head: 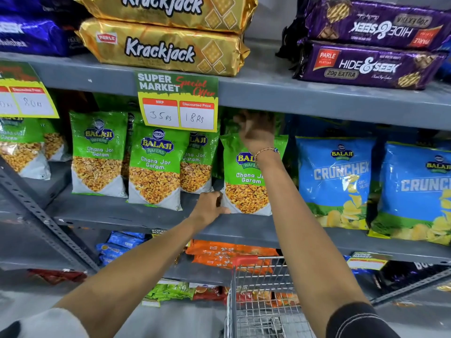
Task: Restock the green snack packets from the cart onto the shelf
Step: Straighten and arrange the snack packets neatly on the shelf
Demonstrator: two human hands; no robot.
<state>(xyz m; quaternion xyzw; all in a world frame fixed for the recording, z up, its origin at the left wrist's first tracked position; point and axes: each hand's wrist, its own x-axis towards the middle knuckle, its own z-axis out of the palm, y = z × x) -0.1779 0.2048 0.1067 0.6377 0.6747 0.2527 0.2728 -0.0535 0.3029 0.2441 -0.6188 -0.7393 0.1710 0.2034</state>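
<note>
On the grey shelf [136, 215], green packets [98, 154] were stood upright at left. One green packet [246, 191] was pinched at its lower corner by the left hand [210, 206] — its top was gripped by the right hand [256, 132]. Blue packets [336, 181] stood rightward — the cart [258, 301] below.

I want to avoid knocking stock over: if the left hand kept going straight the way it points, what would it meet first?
The left hand points forward and slightly right along the shelf. First in its line is the bottom left corner of the green Chana Jor Garam packet that the right hand steadies; its fingers look already at that corner, though depth is unclear.
</note>
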